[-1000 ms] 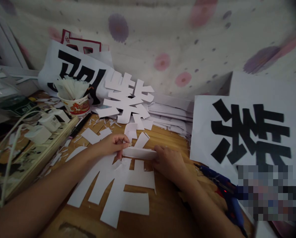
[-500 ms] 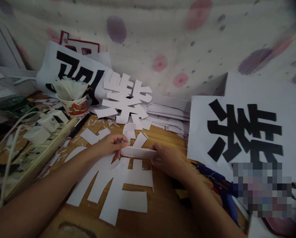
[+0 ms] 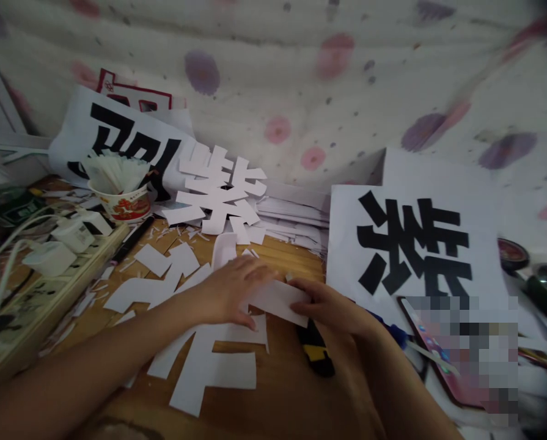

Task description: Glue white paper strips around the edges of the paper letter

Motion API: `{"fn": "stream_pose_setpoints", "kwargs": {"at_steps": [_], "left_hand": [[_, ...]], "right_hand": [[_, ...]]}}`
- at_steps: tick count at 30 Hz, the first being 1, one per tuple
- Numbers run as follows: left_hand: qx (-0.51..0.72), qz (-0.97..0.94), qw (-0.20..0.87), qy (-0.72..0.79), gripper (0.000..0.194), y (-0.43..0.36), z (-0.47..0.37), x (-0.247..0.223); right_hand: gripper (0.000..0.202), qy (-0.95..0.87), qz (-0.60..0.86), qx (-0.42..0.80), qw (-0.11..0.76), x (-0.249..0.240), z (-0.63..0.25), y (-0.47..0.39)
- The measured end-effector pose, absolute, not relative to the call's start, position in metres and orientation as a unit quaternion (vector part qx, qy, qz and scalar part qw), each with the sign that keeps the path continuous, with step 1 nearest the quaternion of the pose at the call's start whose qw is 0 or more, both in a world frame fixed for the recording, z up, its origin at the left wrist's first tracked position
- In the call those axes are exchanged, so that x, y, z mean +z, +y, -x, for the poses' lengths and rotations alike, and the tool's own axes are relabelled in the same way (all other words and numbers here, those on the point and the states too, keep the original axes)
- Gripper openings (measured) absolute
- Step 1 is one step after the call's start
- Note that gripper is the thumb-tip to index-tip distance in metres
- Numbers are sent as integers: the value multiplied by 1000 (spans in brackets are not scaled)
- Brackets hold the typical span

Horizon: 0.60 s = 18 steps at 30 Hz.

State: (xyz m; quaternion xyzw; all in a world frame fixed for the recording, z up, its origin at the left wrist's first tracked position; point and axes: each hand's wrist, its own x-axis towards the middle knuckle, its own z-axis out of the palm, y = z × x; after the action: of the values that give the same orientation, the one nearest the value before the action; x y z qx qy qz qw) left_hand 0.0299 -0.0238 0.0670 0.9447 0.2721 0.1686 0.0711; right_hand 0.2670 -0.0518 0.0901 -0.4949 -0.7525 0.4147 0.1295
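Note:
A flat white paper strip [image 3: 277, 300] spans the gap between my hands. My right hand [image 3: 335, 308] has its right end pinched between thumb and fingers. My left hand [image 3: 231, 290], fingers stretched out and thumb apart, hovers at the strip's left end and hides it; whether it touches is unclear. Below lies a large white cut-out character [image 3: 209, 360], partly covered by my left hand and forearm. A curled white piece [image 3: 224, 249] stands just beyond my left hand. Beside my right hand lies a cutter with a black and yellow handle [image 3: 316, 351].
Left are a power strip [image 3: 66, 293] with chargers and a paper bowl of glue sticks [image 3: 121, 201]. A layered white cut-out [image 3: 220, 189] leans at the back. Right are a printed sheet [image 3: 346, 232], a blue glue gun [image 3: 390, 330] and a phone [image 3: 431, 348]. Paper scraps litter the wood.
The strip has turned flat, its right end lower. My left hand has let go its pinch and spread its fingers over the strip's left end. The view has swung right, showing the cutter.

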Motion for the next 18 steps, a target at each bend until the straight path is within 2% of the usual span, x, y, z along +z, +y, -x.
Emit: {"fn": "stream_pose_setpoints", "kwargs": {"at_steps": [2,5,7,9,11,15,18], "left_hand": [[126,-944,83,292,71,-26,-42,62],[126,-918,88,364,60,-25,-50,61],[139,-892,84,421,54,-24,-51,64],[141,-866,83,473,47,-24,-54,67],[133,-846,85,510,44,-25,-59,68],[117,-839,51,529,48,-26,-75,64],[114,-843,2,526,49,-24,-86,58]], "right_hand": [[31,-729,524,404,175,85,-271,-58],[39,-688,650,235,223,69,-271,-75],[44,-699,686,99,176,56,-268,-91],[55,-714,692,29,109,45,-262,-104],[58,-713,698,30,65,41,-256,-111],[50,-675,734,68,10,49,-254,-110],[50,-660,743,91,62,54,-264,-111]]}}
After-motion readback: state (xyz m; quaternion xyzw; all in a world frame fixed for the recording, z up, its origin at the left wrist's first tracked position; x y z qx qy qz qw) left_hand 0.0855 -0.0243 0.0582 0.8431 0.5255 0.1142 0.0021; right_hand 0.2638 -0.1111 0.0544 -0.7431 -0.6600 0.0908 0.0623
